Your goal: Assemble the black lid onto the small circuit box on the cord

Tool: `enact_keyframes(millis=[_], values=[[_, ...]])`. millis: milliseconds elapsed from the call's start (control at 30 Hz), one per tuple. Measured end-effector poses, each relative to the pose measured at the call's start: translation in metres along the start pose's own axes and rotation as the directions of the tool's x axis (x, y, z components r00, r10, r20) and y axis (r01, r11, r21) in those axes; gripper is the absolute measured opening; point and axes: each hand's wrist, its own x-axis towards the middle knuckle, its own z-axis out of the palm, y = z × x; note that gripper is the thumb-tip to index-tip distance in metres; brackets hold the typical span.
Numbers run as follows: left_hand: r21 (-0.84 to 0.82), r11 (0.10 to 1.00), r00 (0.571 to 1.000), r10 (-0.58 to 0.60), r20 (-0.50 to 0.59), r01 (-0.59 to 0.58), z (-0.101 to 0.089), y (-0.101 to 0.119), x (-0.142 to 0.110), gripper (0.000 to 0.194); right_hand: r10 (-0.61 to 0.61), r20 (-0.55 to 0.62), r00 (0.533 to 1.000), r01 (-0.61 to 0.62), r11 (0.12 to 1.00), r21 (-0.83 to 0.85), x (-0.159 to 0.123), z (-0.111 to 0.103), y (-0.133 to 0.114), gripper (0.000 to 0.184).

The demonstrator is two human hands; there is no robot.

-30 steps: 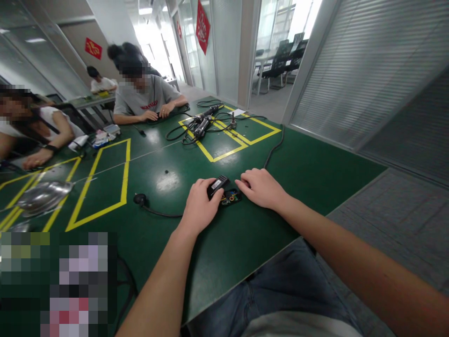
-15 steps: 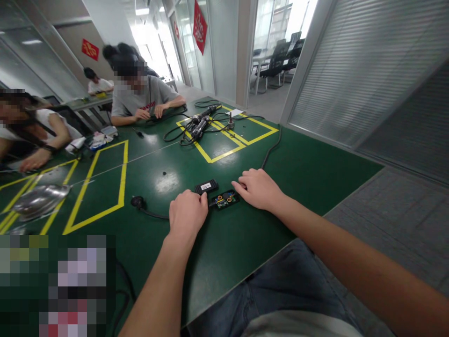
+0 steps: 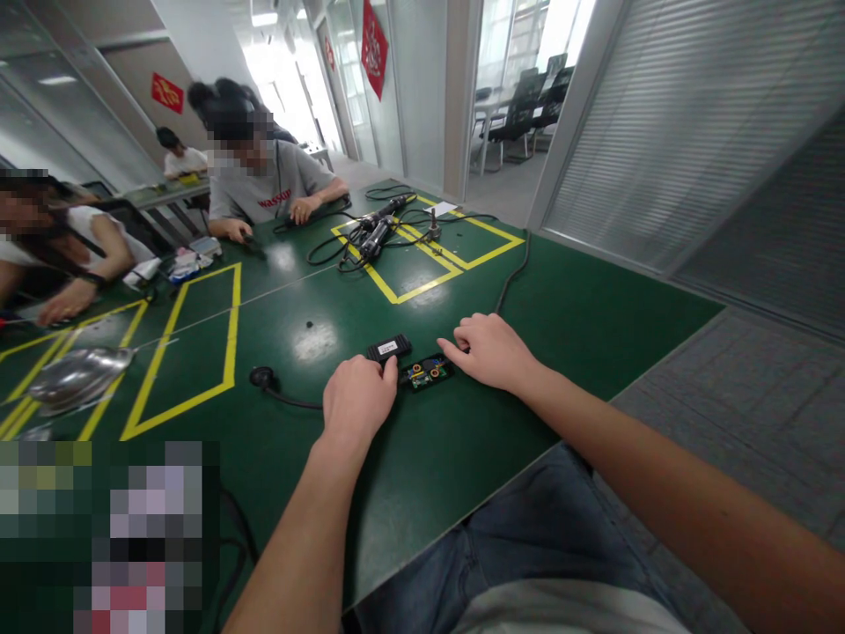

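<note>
A small open black case [image 3: 429,372] with a green circuit board and coloured parts lies on the green table [image 3: 462,458] in front of me. Its flat black cover [image 3: 389,348], which bears a white label, lies just behind it, apart from both hands. My left hand [image 3: 360,401] is curled knuckles-up, with its fingertips pressed against the case's left end. My right hand [image 3: 492,352] has bent fingers that pinch the case's right end.
A black cable with a round plug [image 3: 262,379] runs to my left hand. Yellow tape boxes mark the table. Tools and tangled cables [image 3: 376,233] lie farther back. A metal bowl [image 3: 76,370] sits at left. Two people work at the far left side.
My left hand set the black cover down behind the open case, let go of it, and drew back to the case's left end. The right hand has barely moved.
</note>
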Motion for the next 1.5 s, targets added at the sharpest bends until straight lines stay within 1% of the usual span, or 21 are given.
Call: enact_keyframes(millis=[133, 233, 300, 367, 433, 533, 600, 633, 700, 733, 800, 833, 867, 933, 1000, 1033, 1233, 1333, 1400, 1467, 1500], values=[[0.047, 0.999, 1.000, 0.017, 0.001, -0.017, 0.005, 0.001, 0.000, 0.055, 0.011, 0.038, 0.999, -0.010, 1.000, -0.005, 0.002, 0.000, -0.002, 0.054], [0.017, 1.000, 0.999, 0.024, -0.025, -0.024, 0.007, 0.000, -0.001, 0.050, 0.021, 0.055, 0.998, -0.020, 1.000, -0.014, 0.002, -0.002, -0.002, 0.053], [-0.037, 0.999, 0.992, 0.019, -0.126, -0.024, 0.009, -0.001, 0.000, 0.036, 0.026, 0.063, 0.998, -0.025, 0.999, -0.021, 0.002, -0.003, -0.003, 0.051], [-0.109, 0.992, 0.962, 0.024, -0.272, -0.056, 0.012, -0.003, 0.002, 0.021, 0.029, 0.068, 0.997, -0.028, 0.999, -0.029, 0.001, -0.004, -0.003, 0.049], [-0.186, 0.974, 0.936, 0.058, -0.348, -0.129, 0.016, -0.006, 0.006, 0.027, 0.028, 0.073, 0.997, -0.025, 0.999, -0.037, 0.001, -0.005, -0.004, 0.047], [-0.291, 0.935, 0.948, 0.113, -0.298, -0.203, 0.023, -0.010, 0.013, 0.039, 0.020, 0.084, 0.996, -0.016, 0.999, -0.050, 0.000, -0.005, -0.004, 0.048], [-0.350, 0.914, 0.958, 0.118, -0.263, -0.208, 0.025, -0.012, 0.016, 0.036, 0.019, 0.088, 0.996, -0.014, 0.998, -0.056, 0.000, -0.006, -0.004, 0.049], [-0.373, 0.902, 0.956, 0.120, -0.268, -0.218, 0.025, -0.012, 0.017, 0.033, 0.019, 0.088, 0.996, -0.014, 0.998, -0.059, 0.000, -0.006, -0.004, 0.049], [-0.411, 0.871, 0.936, 0.135, -0.326, -0.269, 0.025, -0.012, 0.017, 0.030, 0.018, 0.089, 0.996, -0.013, 0.998, -0.062, 0.000, -0.006, -0.004, 0.050], [-0.423, 0.851, 0.916, 0.150, -0.371, -0.311, 0.024, -0.012, 0.016, 0.032, 0.018, 0.090, 0.996, -0.012, 0.998, -0.063, 0.000, -0.006, -0.004, 0.051], [-0.427, 0.803, 0.869, 0.212, -0.447, -0.416, 0.022, -0.011, 0.013, 0.037, 0.017, 0.092, 0.996, -0.012, 0.998, -0.063, 0.000, -0.005, -0.005, 0.052], [-0.415, 0.780, 0.849, 0.269, -0.454, -0.469, 0.022, -0.010, 0.010, 0.039, 0.018, 0.092, 0.996, -0.012, 0.998, -0.063, 0.000, -0.005, -0.005, 0.052], [-0.393, 0.763, 0.836, 0.339, -0.432, -0.513, 0.021, -0.008, 0.008, 0.040, 0.018, 0.092, 0.996, -0.012, 0.998, -0.063, 0.000, -0.005, -0.005, 0.051], [-0.336, 0.758, 0.824, 0.465, -0.322, -0.559, 0.020, -0.006, 0.003, 0.038, 0.017, 0.092, 0.996, -0.011, 0.998, -0.063, 0.000, -0.005, -0.005, 0.051], [-0.286, 0.776, 0.827, 0.519, -0.215, -0.562, 0.019, -0.005, 0.001, 0.036, 0.015, 0.093, 0.996, -0.009, 0.998, -0.064, 0.000, -0.006, -0.005, 0.050], [-0.275, 0.785, 0.832, 0.521, -0.191, -0.555, 0.018, -0.004, 0.000, 0.036, 0.013, 0.093, 0.996, -0.007, 0.998, -0.065, 0.000, -0.006, -0.005, 0.050], [-0.327, 0.794, 0.859, 0.479, -0.180, -0.512, 0.017, -0.003, 0.000, 0.037, -0.006, 0.077, 0.997, 0.011, 0.998, -0.058, 0.000, -0.004, -0.005, 0.046], [-0.396, 0.786, 0.879, 0.448, -0.162, -0.474, 0.018, -0.002, 0.001, 0.036, -0.007, 0.070, 0.998, 0.010, 0.999, -0.052, 0.000, -0.003, -0.005, 0.046], [-0.482, 0.765, 0.900, 0.410, -0.149, -0.428, 0.019, -0.003, 0.004, 0.033, -0.005, 0.068, 0.998, 0.008, 0.999, -0.050, 0.000, -0.003, -0.004, 0.045], [-0.544, 0.759, 0.932, 0.320, -0.169, -0.359, 0.021, -0.005, 0.008, 0.032, -0.004, 0.071, 0.997, 0.008, 0.999, -0.049, 0.000, -0.003, -0.004, 0.045], [-0.544, 0.774, 0.946, 0.259, -0.193, -0.323, 0.022, -0.007, 0.011, 0.035, -0.005, 0.074, 0.997, 0.008, 0.999, -0.048, 0.000, -0.003, -0.004, 0.046]])
